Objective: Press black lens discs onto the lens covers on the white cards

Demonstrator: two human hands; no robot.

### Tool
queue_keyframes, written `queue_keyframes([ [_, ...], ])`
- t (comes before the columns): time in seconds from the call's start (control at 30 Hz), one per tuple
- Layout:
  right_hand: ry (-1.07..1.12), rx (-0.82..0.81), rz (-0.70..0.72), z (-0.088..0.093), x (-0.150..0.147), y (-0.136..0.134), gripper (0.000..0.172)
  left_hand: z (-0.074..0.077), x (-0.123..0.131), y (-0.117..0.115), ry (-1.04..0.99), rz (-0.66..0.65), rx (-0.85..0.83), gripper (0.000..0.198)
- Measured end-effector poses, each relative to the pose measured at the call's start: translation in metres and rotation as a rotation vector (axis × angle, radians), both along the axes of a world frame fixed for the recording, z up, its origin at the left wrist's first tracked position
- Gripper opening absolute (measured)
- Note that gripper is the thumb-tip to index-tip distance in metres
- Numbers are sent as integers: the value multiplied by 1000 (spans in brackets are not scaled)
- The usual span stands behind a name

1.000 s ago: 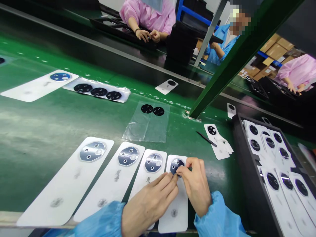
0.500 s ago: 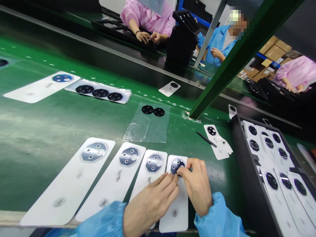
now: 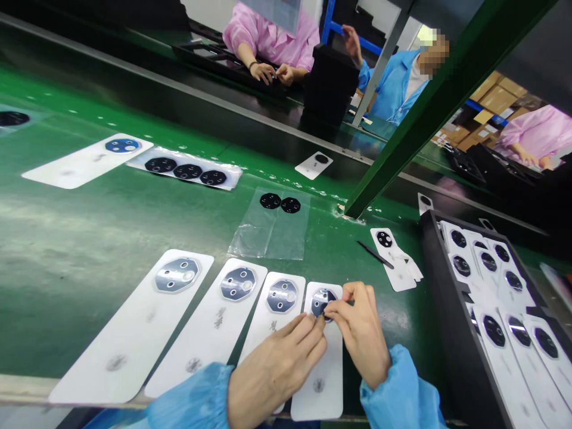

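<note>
Several white phone back covers lie side by side on the green belt near me, each with a round camera plate at its far end. My left hand [image 3: 279, 366] rests on the rightmost cover [image 3: 320, 381], its fingers stretched flat and holding it down beside the camera plate [image 3: 322, 300]. My right hand [image 3: 361, 330] pinches at the edge of that plate with thumb and fingertips pressed together; what it pinches is too small to make out. The other covers [image 3: 210, 328] lie untouched to the left.
A clear film sheet [image 3: 268, 229] with two black lens rings lies beyond the covers. A black tool [image 3: 374, 253] and loose covers sit right of it. A black tray [image 3: 447, 310] of covers stands at the right. Other people work across the belt.
My hands have stayed on the rightmost cover's camera plate with only slight finger shifts. The view has drifted a little, and a person in blue across the belt has raised an arm.
</note>
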State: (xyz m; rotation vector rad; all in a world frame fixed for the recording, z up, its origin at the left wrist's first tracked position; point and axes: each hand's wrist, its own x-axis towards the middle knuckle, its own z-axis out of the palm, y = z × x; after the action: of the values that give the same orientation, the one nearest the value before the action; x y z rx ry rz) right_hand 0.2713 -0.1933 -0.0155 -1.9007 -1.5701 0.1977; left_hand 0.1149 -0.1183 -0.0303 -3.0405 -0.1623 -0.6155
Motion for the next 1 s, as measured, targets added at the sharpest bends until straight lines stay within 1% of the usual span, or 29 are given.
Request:
queue_keyframes([
  [0.1, 440, -14, -85, -1, 14, 1, 15, 1, -2, 1, -2, -12, -16, 28],
  [0.17, 769, -31, -141, -4, 20, 1, 19, 4, -3, 2, -18, -16, -10, 30],
  [0.23, 1029, -31, -156, -8, 21, 2, 25, 7, -5, 3, -54, -12, 3, 32],
  [0.3, 1186, -8, -146, -9, 19, 3, 29, 9, -7, 4, -86, 12, 16, 34],
  [0.4, 1305, 2, -129, -7, 13, 4, 30, 9, -8, 7, -81, 73, 26, 34],
  [0.47, 1334, 12, -134, -7, 11, 3, 31, 8, -8, 8, -56, 93, 33, 33],
  [0.53, 1295, 36, -156, -9, 11, 2, 31, 6, -8, 9, -25, 93, 42, 30],
  [0.67, 1052, 36, -212, -15, 17, -1, 21, 7, -8, 9, 42, 89, 58, 25],
  [0.73, 977, 33, -217, -15, 18, -1, 18, 8, -7, 8, 70, 80, 77, 24],
  [0.87, 910, 39, -165, -8, 13, 4, 15, 10, -5, 9, 81, 67, 109, 24],
  [0.97, 860, 2, -115, -5, 8, 9, 18, 10, -5, 10, 57, 74, 99, 25],
  [1.0, 826, -17, -95, -4, 7, 10, 16, 9, -5, 10, 56, 77, 98, 25],
])
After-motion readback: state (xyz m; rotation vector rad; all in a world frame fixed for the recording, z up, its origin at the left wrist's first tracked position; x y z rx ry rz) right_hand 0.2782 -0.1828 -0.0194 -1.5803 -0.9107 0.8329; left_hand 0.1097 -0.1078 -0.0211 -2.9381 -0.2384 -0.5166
